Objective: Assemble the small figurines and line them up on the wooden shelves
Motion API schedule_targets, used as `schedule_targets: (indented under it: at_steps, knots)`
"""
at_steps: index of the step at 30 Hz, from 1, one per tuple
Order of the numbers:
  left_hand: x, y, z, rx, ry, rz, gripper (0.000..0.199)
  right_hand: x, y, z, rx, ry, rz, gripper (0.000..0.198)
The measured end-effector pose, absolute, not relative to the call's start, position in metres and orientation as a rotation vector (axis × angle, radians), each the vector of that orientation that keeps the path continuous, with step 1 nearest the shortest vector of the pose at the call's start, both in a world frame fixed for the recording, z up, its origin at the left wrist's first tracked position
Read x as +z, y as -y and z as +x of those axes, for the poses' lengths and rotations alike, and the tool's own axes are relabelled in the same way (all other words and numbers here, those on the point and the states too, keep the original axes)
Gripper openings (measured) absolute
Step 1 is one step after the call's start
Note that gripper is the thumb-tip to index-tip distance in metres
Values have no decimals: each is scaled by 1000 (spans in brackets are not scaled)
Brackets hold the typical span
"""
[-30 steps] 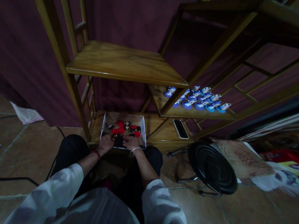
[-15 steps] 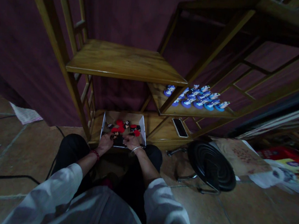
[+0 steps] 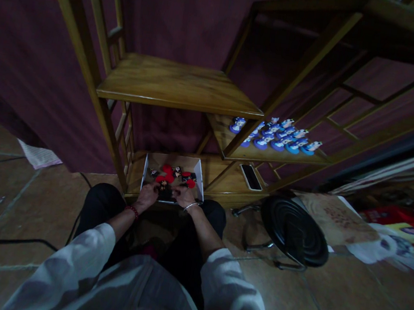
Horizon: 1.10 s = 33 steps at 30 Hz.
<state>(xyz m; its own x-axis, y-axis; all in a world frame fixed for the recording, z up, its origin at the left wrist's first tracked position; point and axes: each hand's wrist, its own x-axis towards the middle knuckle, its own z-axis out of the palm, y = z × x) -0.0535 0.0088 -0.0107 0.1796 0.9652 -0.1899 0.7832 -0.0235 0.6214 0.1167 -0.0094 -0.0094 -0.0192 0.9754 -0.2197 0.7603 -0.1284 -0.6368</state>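
A shallow white-sided box (image 3: 202, 177) stands on the lowest shelf between my knees. Inside lie several small black figurines (image 3: 176, 172) with red round parts. My left hand (image 3: 148, 195) reaches over the box's near left corner, fingers curled in against a dark figurine with orange-gold detail (image 3: 163, 186). From the other side my right hand (image 3: 184, 196) closes its fingers at the same figurine, low over the near edge. The fingertips are dim and small, so the exact grip is hard to see.
Several blue-and-white figurines (image 3: 282, 136) stand in rows on the middle shelf to the right. A phone (image 3: 251, 177) lies on the lower shelf. The upper shelf board (image 3: 181, 86) overhangs the box. A round black stool (image 3: 293, 231) stands at right; a black cable (image 3: 7, 241) crosses the floor.
The view has shifted slightly, so the shelf sits a little further right. Both hands stay at the near side of the box, with only small finger movement around the figurine.
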Motion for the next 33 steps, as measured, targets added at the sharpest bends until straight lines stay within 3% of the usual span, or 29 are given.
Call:
schedule_targets:
  at_steps: [8,33]
  knots:
    - [-13,-9,-55,455,-1589,1829,33,0,14,118,735,1890,-1977,27]
    - [-9,-4,-53,469,-1375,1897,39,-1,8,107,768,2085,-2036,38]
